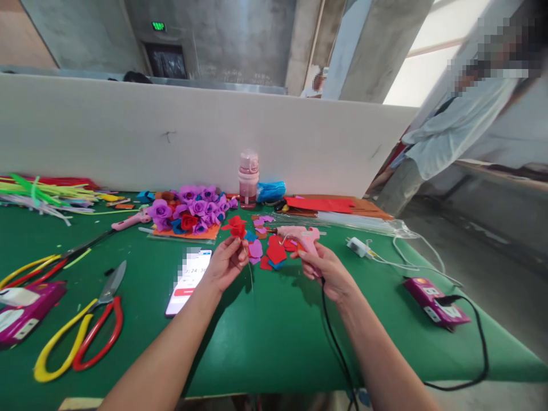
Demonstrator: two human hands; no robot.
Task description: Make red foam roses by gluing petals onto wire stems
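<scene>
The left hand (226, 264) pinches a red flower (237, 227); the right hand (329, 269) grips a glue gun (297, 233) over a green table (274, 342), white partition (192, 134) behind, concrete wall (240, 43) beyond.

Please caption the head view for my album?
Left hand holding a layered red flower, right hand a pink pistol-shaped glue gun.
</scene>
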